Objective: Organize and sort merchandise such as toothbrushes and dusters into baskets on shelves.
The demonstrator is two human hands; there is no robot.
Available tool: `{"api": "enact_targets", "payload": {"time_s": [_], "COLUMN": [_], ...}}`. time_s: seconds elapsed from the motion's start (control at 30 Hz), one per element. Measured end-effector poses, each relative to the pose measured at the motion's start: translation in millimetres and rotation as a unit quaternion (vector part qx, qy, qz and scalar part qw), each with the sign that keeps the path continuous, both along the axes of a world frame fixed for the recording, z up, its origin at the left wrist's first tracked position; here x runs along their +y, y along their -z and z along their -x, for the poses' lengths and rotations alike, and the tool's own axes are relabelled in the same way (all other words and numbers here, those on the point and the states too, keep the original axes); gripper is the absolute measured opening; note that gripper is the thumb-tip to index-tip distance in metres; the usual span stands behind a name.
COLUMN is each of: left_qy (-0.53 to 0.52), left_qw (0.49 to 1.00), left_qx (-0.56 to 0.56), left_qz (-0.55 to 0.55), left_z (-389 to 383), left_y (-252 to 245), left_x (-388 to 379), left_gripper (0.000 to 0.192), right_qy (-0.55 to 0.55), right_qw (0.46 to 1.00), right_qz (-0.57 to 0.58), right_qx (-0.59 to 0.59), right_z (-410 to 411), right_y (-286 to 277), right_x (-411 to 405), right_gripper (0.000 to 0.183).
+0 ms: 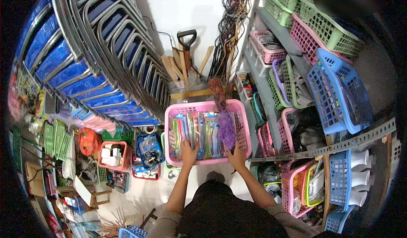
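Observation:
In the middle of the head view is a pink plastic basket point(206, 162) with a row of packaged toothbrushes point(195, 131) in it. My left hand point(189, 150) reaches over the basket's near rim, its fingertips against the near ends of the packs at the left; whether it grips one cannot be told. A purple bristly bundle point(227, 126) with a reddish-brown top lies along the right part of the basket. My right hand point(236, 157) is at the near end of this bundle, over the rim; its fingertips are partly hidden.
Stacked metal-framed chairs with blue parts point(95, 92) rise on the left. Metal shelves point(270, 25) with plastic baskets stand on the right. Behind the pink basket are a black-handled tool point(187, 36) and wooden handles point(181, 66). Several filled baskets, one of them orange point(127, 165), sit at the lower left.

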State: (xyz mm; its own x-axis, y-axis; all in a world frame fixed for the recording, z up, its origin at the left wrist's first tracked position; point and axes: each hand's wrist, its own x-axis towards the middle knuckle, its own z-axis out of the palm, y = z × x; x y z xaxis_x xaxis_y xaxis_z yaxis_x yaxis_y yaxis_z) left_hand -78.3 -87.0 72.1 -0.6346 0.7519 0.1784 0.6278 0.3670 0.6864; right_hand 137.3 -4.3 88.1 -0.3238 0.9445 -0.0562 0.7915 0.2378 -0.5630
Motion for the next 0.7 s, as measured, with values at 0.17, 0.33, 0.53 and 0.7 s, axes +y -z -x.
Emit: {"api": "enact_targets", "payload": {"time_s": [0.17, 0.33, 0.53, 0.7], "left_qy": [-0.014, 0.011, 0.004, 0.046], "left_qw": [0.995, 0.996, 0.979, 0.977], "left_qx": [-0.090, -0.021, 0.073, -0.014], "left_qz": [0.038, 0.083, 0.193, 0.210], "left_z": [13, 13, 9, 11], "left_y": [14, 14, 2, 5], "left_x": [2, 5, 6, 5], "left_gripper": [0.055, 0.053, 0.051, 0.043], "right_qy": [0.022, 0.010, 0.014, 0.017], "right_qw": [1.000, 0.999, 0.999, 0.999], "right_qz": [0.008, 0.027, 0.020, 0.016], "right_qx": [-0.012, -0.037, -0.043, -0.022], "right_z": [1, 2, 2, 0], "right_y": [-1, -11, -10, -2], "right_x": [-1, -2, -2, -1], "right_gripper": [0.070, 0.071, 0.072, 0.071]}}
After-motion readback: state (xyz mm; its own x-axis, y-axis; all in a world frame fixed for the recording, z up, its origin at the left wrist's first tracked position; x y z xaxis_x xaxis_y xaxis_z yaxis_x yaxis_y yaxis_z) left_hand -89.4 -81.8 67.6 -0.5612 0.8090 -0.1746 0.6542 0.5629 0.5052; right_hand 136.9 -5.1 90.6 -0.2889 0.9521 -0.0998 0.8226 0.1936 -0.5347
